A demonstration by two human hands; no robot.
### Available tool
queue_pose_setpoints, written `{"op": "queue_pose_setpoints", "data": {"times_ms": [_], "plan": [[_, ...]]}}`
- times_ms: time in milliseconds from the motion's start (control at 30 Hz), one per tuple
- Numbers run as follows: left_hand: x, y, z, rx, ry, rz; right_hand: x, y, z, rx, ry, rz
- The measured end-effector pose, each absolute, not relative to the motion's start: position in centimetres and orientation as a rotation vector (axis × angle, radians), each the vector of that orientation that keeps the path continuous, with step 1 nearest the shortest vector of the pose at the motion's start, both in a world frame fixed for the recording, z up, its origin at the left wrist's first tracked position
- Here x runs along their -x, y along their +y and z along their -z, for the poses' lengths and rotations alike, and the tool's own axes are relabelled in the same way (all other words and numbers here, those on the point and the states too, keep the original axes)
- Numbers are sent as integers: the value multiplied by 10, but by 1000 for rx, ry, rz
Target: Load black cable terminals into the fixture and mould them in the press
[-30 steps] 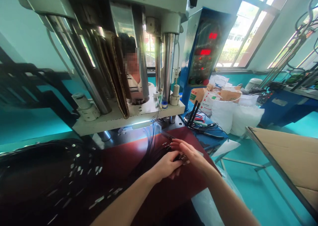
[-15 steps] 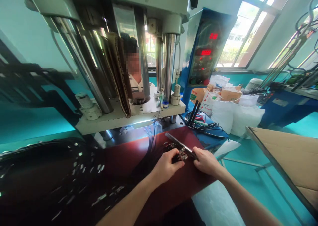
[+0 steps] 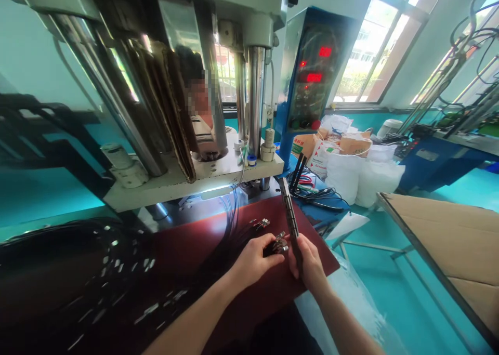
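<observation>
My left hand (image 3: 255,259) is closed around a bunch of black cables, whose metal connectors (image 3: 279,243) stick out past the thumb and fingers. In my right hand (image 3: 307,261) is a long, narrow metal bar (image 3: 289,209) with a row of slots along its side, tilted up and away from me. The bar's lower end is wrapped by the fingers and partly hidden. A few more cable ends with metal connectors (image 3: 262,223) lie on the dark red tabletop (image 3: 249,303), just beyond my left hand.
A press (image 3: 202,175) with steel columns stands behind the tabletop. Its blue control box (image 3: 312,74) shows red digits. Coiled black cables (image 3: 78,272) spread over the left side. Beyond the press sits a person (image 3: 202,126). White sacks (image 3: 343,173) and a cardboard-topped table (image 3: 440,240) are at right.
My right hand has left the connectors, picked up the metal bar from the tabletop and raised it upright beside my left hand. The left hand keeps its hold on the cables.
</observation>
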State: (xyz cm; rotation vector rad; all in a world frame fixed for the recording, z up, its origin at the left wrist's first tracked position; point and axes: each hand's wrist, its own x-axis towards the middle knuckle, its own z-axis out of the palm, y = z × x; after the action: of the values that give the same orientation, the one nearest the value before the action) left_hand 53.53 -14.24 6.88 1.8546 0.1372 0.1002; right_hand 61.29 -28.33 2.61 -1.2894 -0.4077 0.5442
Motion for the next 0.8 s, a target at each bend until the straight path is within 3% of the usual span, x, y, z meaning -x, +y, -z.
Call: {"op": "queue_pose_setpoints", "data": {"times_ms": [367, 800], "plan": [[-551, -152, -57, -1738, 128, 85, -602, -278, -29, 1420, -435, -398], [-551, -157, -56, -1797, 242, -77, -605, -275, -25, 1531, -520, -353]]}}
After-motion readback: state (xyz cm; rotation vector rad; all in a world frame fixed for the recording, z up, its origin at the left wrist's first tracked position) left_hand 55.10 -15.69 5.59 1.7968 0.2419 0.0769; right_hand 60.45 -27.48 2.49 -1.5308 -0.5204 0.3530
